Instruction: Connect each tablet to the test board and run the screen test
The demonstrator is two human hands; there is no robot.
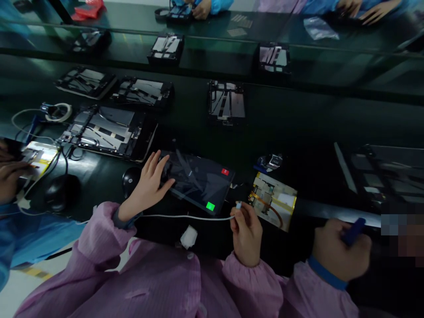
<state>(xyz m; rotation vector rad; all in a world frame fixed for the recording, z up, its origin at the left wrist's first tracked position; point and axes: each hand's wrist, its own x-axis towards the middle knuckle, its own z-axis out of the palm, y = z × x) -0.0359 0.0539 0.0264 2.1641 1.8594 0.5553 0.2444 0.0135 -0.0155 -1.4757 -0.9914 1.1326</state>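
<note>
The dark tablet [198, 183] lies screen-up on the bench [285, 115]; the left hand [149, 185], fingers spread, rests on its left end, gripping nothing; the right hand [247, 229] pinches the plug [238, 205] of a white cable [188, 217] nearby; connecting seems in hand, calling for plug alignment; the tablet's red square [225, 172] and green square [210, 206] are illegible; the mouse [129, 183] logo resembles HP's.

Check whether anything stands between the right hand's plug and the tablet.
Nothing visible does: the right hand holds the plug near the tablet, and the left hand is at the tablet's opposite end.
</note>
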